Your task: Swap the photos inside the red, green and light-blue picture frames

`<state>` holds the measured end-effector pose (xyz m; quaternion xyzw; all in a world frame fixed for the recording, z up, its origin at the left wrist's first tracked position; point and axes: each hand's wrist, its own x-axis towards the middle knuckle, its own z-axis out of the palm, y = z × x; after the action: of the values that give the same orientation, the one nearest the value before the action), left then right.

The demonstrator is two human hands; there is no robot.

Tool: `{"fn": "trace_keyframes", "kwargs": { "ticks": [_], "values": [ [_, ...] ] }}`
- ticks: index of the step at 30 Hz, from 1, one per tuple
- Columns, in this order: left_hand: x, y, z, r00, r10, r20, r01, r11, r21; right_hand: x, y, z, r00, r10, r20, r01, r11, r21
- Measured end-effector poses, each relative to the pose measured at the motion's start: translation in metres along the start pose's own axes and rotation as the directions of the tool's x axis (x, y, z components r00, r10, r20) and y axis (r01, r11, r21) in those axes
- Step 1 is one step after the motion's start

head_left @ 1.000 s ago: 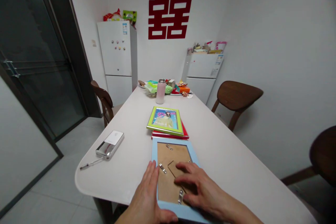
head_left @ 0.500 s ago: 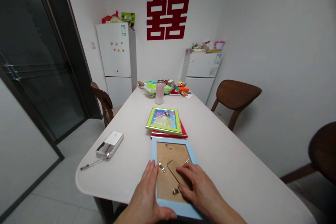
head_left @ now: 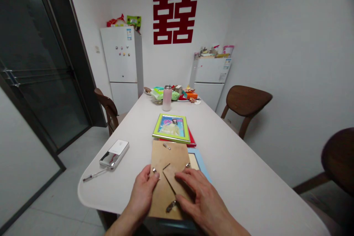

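Observation:
A brown backing board [head_left: 160, 195] with metal clips is raised off the light blue picture frame [head_left: 203, 164], which lies partly hidden beneath it on the table. My left hand [head_left: 142, 191] grips the board's left edge, its thumb on top near a clip. On the board's right side, my right hand [head_left: 200, 193] has thumb and fingers closed at the cut-out stand flap. Just beyond, a lime green picture frame [head_left: 187, 132] with a picture of a figure in a pale dress rests on a red frame [head_left: 192, 141].
A pink bottle [head_left: 167, 99] stands farther back, before a plate heaped with colourful packets [head_left: 190, 96]. To the left lies a silver power bank [head_left: 114, 155] with a short cable. Brown chairs [head_left: 246, 101] flank the white table [head_left: 235, 177]; two refrigerators stand behind.
The backing board has come up out of the light blue frame and shifted left. My left hand has gone from lying flat on the frame's edge to gripping the board.

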<state>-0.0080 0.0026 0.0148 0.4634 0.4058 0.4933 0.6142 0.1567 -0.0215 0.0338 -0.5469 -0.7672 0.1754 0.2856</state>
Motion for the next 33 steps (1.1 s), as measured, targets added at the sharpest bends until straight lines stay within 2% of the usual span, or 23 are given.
{"fn": "trace_keyframes", "kwargs": {
  "ticks": [3,6,9,13,15,17,19,21,23,24,26,29,31,32,33],
  "values": [
    [-0.001,0.011,-0.025,0.995,-0.080,-0.052,0.075,0.993,-0.090,0.000,0.014,0.000,0.999,0.002,-0.035,-0.002,1.000,-0.010],
    [-0.004,0.018,-0.061,0.985,-0.118,-0.123,0.113,0.993,-0.042,0.000,0.046,-0.004,0.989,0.119,-0.087,-0.130,0.983,-0.127],
    [-0.006,0.019,-0.090,0.976,-0.141,-0.167,0.152,0.987,0.056,-0.001,0.075,-0.004,0.961,0.261,-0.095,-0.277,0.924,-0.263],
    [-0.004,0.013,-0.101,0.979,-0.116,-0.167,0.149,0.969,0.196,0.000,0.088,0.000,0.925,0.368,-0.088,-0.376,0.861,-0.343],
    [-0.002,0.009,-0.098,0.984,-0.049,-0.170,0.103,0.940,0.324,0.002,0.088,0.002,0.929,0.360,-0.083,-0.365,0.862,-0.352],
    [-0.001,0.006,-0.095,0.979,0.036,-0.202,0.075,0.854,0.515,0.004,0.088,0.002,0.932,0.351,-0.088,-0.359,0.864,-0.354],
    [-0.001,0.003,-0.093,0.965,0.126,-0.230,0.077,0.703,0.707,0.005,0.088,0.000,0.926,0.363,-0.104,-0.376,0.863,-0.337],
    [-0.001,0.000,-0.091,0.955,0.207,-0.214,0.074,0.531,0.844,0.005,0.089,-0.005,0.914,0.387,-0.126,-0.406,0.869,-0.281],
    [-0.001,-0.001,-0.088,0.948,0.280,-0.154,0.035,0.390,0.920,0.003,0.087,-0.011,0.886,0.442,-0.141,-0.460,0.876,-0.144],
    [-0.002,-0.001,-0.085,0.943,0.309,-0.121,0.006,0.349,0.937,0.001,0.085,-0.014,0.867,0.481,-0.129,-0.488,0.872,-0.028],
    [-0.004,0.000,-0.073,0.934,0.352,-0.059,-0.068,0.338,0.939,-0.002,0.077,-0.021,0.823,0.568,-0.029,-0.539,0.795,0.278],
    [-0.010,0.000,-0.037,0.942,0.334,0.043,-0.199,0.448,0.871,-0.006,0.057,-0.030,0.779,0.599,0.183,-0.547,0.508,0.665],
    [-0.014,-0.005,-0.005,0.953,0.263,0.148,-0.269,0.519,0.812,-0.009,0.044,-0.035,0.772,0.586,0.245,-0.521,0.365,0.772],
    [-0.016,-0.009,0.011,0.942,0.229,0.244,-0.331,0.527,0.783,-0.009,0.038,-0.036,0.777,0.578,0.248,-0.502,0.333,0.798],
    [-0.018,-0.013,0.026,0.913,0.206,0.351,-0.406,0.524,0.748,-0.009,0.034,-0.037,0.785,0.570,0.243,-0.485,0.323,0.813]
  ]
}}
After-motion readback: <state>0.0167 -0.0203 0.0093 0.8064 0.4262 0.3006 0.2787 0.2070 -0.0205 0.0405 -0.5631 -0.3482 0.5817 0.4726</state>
